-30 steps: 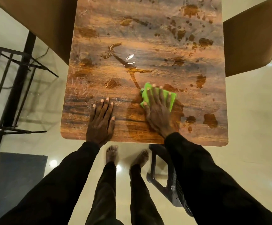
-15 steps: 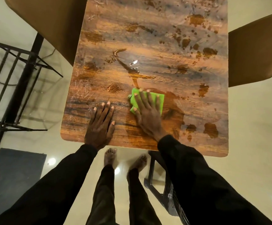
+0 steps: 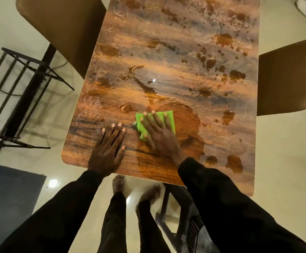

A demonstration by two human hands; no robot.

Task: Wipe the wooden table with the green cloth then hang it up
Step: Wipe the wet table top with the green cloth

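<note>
green cloth (image 3: 170, 121) lies folded flat on the wooden table (image 3: 166, 52), near the front edge and about midway across, almost wholly under the right hand (image 3: 162, 137). the fingers (image 3: 151, 118) of that hand are straight and spread in a fan over the cloth, their tips reaching its far edge, with green showing between them and at the right side. the thumb (image 3: 144, 136) sits at the near left corner of the cloth. the palm presses down behind it on the wood.

the left hand (image 3: 106, 150) lies flat on bare wood just left of the cloth, apart from it, fingers straight and close together, thumb held out to the side. it holds nothing.

a dark wet smear (image 3: 186, 121) spreads to the right of the cloth, and a shiny streak of liquid (image 3: 143, 84) lies beyond it. brown spots (image 3: 234, 164) dot the right and far parts of the top.

a brown chair (image 3: 61, 28) stands at the left far side, another chair (image 3: 287, 75) at the right. a black metal rack (image 3: 20, 70) stands on the pale floor at left, with a dark mat (image 3: 8, 194) nearer. bare feet (image 3: 118, 183) show below the table edge.
</note>
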